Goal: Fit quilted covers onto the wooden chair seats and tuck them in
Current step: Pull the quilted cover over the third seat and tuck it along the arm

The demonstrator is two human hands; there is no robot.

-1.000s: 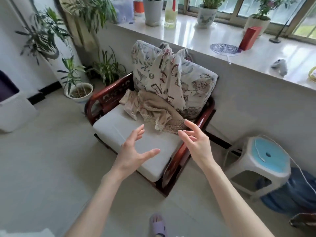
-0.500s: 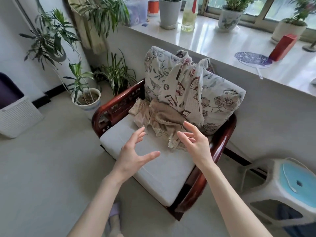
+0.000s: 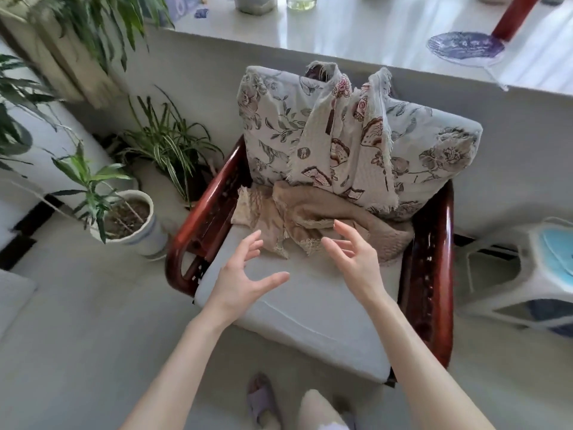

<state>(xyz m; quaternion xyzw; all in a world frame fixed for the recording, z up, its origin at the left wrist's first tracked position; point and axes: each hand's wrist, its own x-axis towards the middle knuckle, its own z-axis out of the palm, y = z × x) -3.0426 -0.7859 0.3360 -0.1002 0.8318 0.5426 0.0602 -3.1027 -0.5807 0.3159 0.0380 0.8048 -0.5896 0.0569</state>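
A dark red wooden armchair (image 3: 426, 274) stands against the wall with a pale grey seat cushion (image 3: 310, 311). A crumpled beige quilted cover (image 3: 313, 218) lies at the back of the seat. Behind it a floral back cushion (image 3: 434, 156) leans upright, with a patterned fringed cloth (image 3: 347, 144) draped over it. My left hand (image 3: 242, 277) hovers above the seat with fingers spread, holding nothing. My right hand (image 3: 356, 259) hovers just in front of the beige cover, fingers spread, touching nothing.
Potted plants (image 3: 124, 218) stand on the floor left of the chair. A white and blue plastic stool (image 3: 533, 274) sits to the right. The white window ledge (image 3: 356, 35) behind carries pots, a bottle and a blue fan (image 3: 465, 48). My slippered foot (image 3: 263, 401) is below.
I have stepped closer, so the chair now fills the middle of the view. Both hands have moved forward over the seat toward the beige cover, still holding nothing.
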